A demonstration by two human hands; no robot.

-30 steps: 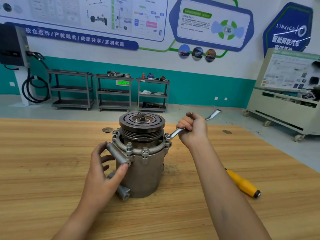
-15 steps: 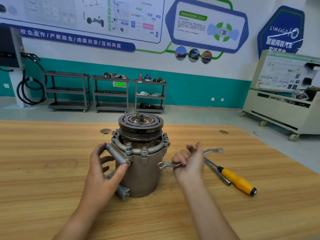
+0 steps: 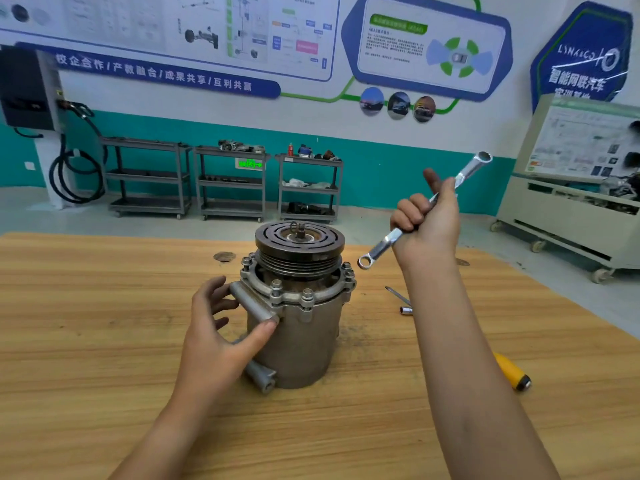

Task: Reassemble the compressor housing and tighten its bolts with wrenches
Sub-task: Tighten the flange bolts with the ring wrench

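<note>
Silver wrench [image 3: 383, 242] aloft, right hand [image 3: 427, 225] clenched around it

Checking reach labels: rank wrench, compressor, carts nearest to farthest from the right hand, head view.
1. wrench, gripped in the right hand.
2. compressor, on the table to its left.
3. carts, far behind it.

A yellow-handled driver [image 3: 512, 372] lies on the wooden bench [image 3: 86, 323] near its right edge, shaft partly hidden. Beyond the far edge three grey shelf carts [image 3: 232, 183] line the teal-banded wall, with a dark charger box [image 3: 26, 88] and looped black cable [image 3: 76, 174] at left and a cream cabinet on castors [image 3: 568, 209] at right.
</note>
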